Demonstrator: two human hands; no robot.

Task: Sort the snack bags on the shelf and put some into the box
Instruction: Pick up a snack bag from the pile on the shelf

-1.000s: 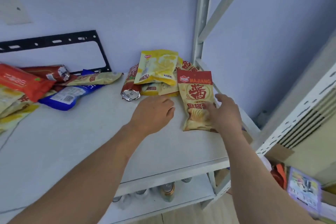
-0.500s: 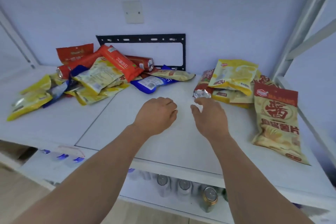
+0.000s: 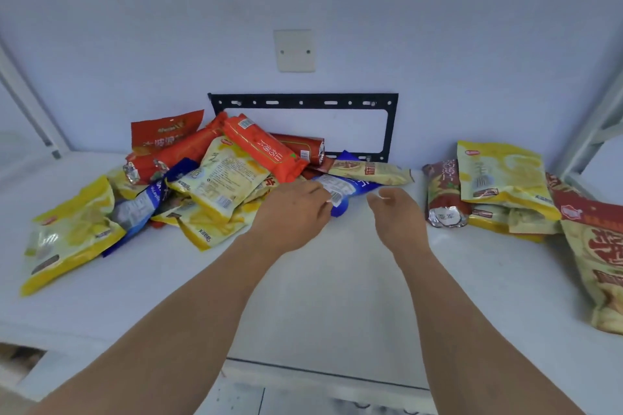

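Both hands have advanced from mid-shelf to the edge of the left heap. Left hand (image 3: 292,212): fingers loosely curled over the blue bag (image 3: 340,190), touching it; whether the grip has closed on it I cannot tell. Right hand (image 3: 397,217): open, holding nothing, just beside the same bag.

Step in hand, by my reading: picking the next bag from the unsorted pile (image 3: 202,185) on the shelf (image 3: 337,296). Next move calls for drawing the blue bag clear without dragging its neighbours.

Count: left pile roughly a dozen bags, overlapping, not exact. Sorted stack (image 3: 495,192) at right: about five. No box in view.
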